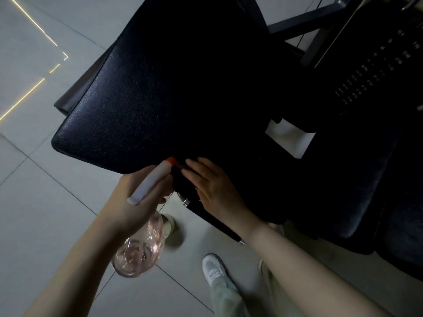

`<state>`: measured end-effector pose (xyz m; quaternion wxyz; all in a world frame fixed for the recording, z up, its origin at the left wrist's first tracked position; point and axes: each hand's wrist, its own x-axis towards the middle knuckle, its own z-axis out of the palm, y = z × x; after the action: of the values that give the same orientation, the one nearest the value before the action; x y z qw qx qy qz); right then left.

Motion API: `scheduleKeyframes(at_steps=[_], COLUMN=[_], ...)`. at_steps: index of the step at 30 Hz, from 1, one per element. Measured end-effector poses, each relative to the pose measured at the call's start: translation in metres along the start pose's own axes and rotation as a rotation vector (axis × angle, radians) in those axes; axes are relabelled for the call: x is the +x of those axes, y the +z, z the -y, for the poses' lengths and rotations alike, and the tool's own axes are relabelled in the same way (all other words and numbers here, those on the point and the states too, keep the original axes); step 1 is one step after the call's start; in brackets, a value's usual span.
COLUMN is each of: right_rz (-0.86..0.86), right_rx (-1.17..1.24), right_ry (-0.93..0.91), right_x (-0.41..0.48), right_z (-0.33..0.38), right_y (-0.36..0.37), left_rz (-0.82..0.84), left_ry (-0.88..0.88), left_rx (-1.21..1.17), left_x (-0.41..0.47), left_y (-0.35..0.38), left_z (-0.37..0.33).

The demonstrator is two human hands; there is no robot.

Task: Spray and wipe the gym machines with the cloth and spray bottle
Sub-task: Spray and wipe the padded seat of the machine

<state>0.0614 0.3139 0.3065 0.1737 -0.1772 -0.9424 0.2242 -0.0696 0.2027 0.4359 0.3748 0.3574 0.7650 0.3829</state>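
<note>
Left hand [137, 202] curled — right hand [215, 191] flat (fingers [197, 166] straight)

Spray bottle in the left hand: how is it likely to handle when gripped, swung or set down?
The spray bottle hangs by its neck from the left hand, so it probably swings. Its clear rounded body looks like thin plastic: likely light, squashy, and apt to roll if laid down. The fill level cannot be read, so weight is uncertain.

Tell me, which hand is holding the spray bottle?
The left hand grips the spray bottle; the right hand lies flat on a dark cloth.
</note>
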Motion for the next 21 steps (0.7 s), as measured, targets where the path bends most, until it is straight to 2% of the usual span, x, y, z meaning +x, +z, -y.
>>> scheduleKeyframes(at_steps=[2,7,10,13,17,19,21], right_rz=[-0.027,-0.291,-0.383,-0.276,-0.165,-0.121,-0.064], right_rx=[-0.05,0.097,0.087,0.071,0.119,0.071,-0.014], right_ry=[0.095,0.648,0.772,0.592,0.118,0.025,0.024], right_x=[-0.023,-0.029,0.012,0.031,0.019,0.008,-0.005], right_z=[-0.019,-0.002,0.026,0.054,0.06,0.041,0.023], right_y=[-0.01,-0.001,0.008,0.018,0.036,0.032,0.021], left_rz=[-0.003,-0.035,-0.047,-0.079,-0.062,-0.044,-0.021], left_ry=[-0.012,-0.051,-0.061,-0.087,-0.07,-0.065,-0.053], left_rx=[-0.032,-0.04,-0.017,-0.015,0.054,0.06,0.047], left_x=[-0.002,-0.008,-0.013,-0.017,-0.019,-0.019,-0.019], left_y=[-0.002,-0.01,-0.013,-0.014,-0.013,-0.011,-0.008], left_z=[-0.002,0.004,0.011,0.016,0.019,0.02,0.018])
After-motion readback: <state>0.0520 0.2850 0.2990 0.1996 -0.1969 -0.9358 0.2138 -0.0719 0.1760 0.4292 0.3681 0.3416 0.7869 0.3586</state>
